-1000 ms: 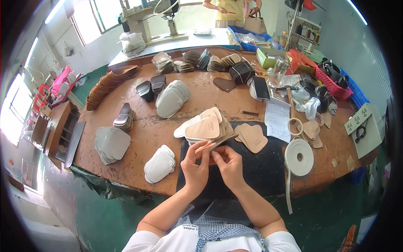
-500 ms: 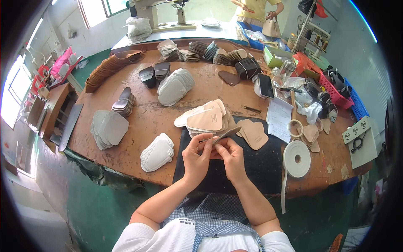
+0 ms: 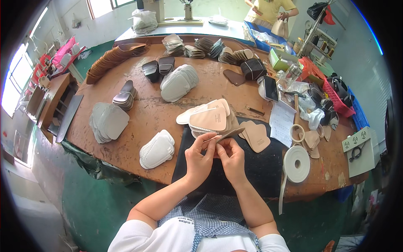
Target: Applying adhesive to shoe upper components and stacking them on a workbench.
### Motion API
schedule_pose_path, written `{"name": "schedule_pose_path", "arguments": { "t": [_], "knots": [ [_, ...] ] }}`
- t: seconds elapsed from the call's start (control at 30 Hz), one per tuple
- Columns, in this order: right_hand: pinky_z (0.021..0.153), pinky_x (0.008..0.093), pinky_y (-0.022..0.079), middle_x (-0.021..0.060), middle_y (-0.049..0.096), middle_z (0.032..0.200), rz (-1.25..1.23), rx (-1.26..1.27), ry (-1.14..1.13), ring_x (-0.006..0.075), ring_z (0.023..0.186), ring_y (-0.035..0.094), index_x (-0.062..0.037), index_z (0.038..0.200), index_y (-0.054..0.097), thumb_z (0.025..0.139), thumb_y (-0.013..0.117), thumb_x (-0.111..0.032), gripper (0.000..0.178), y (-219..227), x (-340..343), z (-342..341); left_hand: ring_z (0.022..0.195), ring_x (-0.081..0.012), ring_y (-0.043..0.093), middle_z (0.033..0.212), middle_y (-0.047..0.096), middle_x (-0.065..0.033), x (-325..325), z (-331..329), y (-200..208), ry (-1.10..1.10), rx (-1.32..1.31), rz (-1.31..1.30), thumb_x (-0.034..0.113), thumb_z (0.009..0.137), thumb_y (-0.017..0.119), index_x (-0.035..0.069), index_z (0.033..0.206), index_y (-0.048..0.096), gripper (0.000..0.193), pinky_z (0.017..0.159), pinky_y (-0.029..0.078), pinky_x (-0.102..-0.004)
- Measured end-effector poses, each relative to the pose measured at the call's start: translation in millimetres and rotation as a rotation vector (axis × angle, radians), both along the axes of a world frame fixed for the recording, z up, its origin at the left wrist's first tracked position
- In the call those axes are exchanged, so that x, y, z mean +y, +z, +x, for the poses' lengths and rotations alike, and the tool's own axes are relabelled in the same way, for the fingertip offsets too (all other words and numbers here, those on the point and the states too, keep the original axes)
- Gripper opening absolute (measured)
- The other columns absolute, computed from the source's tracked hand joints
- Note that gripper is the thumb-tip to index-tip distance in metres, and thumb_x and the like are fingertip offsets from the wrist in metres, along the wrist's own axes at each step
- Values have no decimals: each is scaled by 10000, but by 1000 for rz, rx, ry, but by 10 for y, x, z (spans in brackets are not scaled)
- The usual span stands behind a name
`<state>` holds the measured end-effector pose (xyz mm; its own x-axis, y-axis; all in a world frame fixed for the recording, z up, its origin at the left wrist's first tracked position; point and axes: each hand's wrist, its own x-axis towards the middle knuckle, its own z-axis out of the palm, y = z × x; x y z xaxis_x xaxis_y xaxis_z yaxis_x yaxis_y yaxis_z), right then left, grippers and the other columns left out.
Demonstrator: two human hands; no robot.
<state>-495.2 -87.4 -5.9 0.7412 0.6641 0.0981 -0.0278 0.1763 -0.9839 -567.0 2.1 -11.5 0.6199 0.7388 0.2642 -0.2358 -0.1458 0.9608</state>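
Above the black mat (image 3: pixel 252 176), my left hand (image 3: pixel 199 158) and my right hand (image 3: pixel 232 161) meet, fingers pinched together. Between them is a thin brownish leather piece (image 3: pixel 231 132), tilted and seen nearly edge-on. Both thumbs press along its near edge; the fingers behind are partly hidden. Just beyond my hands lies a fanned pile of beige leather pieces (image 3: pixel 212 119) with white padded pieces (image 3: pixel 188 116) among them. A smaller group of beige pieces (image 3: pixel 257 137) rests on the mat to the right.
Left of the mat sits a stack of white padded pieces (image 3: pixel 156 151), with grey stacks (image 3: pixel 110 122) farther left. At right are a roll of white tape (image 3: pixel 297 164), a handwritten sheet (image 3: pixel 282 122), a hammer (image 3: pixel 296 103) and a phone (image 3: pixel 271 88). A co-worker (image 3: pixel 275 12) stands behind the table.
The view has shifted slightly. My hands stay together on the leather piece, whose angle has changed a little. The piles on the table look the same.
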Motion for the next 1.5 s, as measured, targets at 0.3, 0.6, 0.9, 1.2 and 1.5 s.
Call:
{"name": "schedule_pose_path", "arguments": {
  "t": [0.3,0.6,0.9,1.2,1.5],
  "knots": [
    [804,271,603,59,666,990,-14,-56,-39,114,886,678,20,1088,597,1036,586,-58,94,-38,46,-36,860,-87,699,1002,770,-107,29,16,-31,-1,-10,12,23,1019,599,-47,1183,640,183,738,590,-234],
    [745,293,602,80,659,938,-88,-228,-90,134,843,682,35,1065,573,1032,564,-36,79,8,60,-58,804,-76,691,953,765,-93,41,24,-28,-28,-9,-88,33,1023,599,-41,1184,642,182,699,578,-218],
    [743,293,609,65,640,944,0,112,42,130,802,669,25,1031,577,1016,548,-58,90,-110,-94,93,788,-69,672,910,760,-78,119,12,7,-73,34,-66,33,1015,609,-15,1209,612,199,703,543,-207],
    [733,290,571,116,711,976,-163,155,186,174,796,694,49,1197,622,943,581,-55,278,-42,-939,153,569,-167,576,669,655,-114,581,246,158,47,189,333,56,967,626,74,1220,601,255,582,475,-330],
    [721,291,575,45,602,836,-459,-157,4,135,748,652,21,922,561,871,596,60,73,206,-1374,81,1076,-372,633,1174,660,-194,1278,339,110,187,357,763,114,921,666,53,1151,659,238,920,502,-446]
  ]
}}
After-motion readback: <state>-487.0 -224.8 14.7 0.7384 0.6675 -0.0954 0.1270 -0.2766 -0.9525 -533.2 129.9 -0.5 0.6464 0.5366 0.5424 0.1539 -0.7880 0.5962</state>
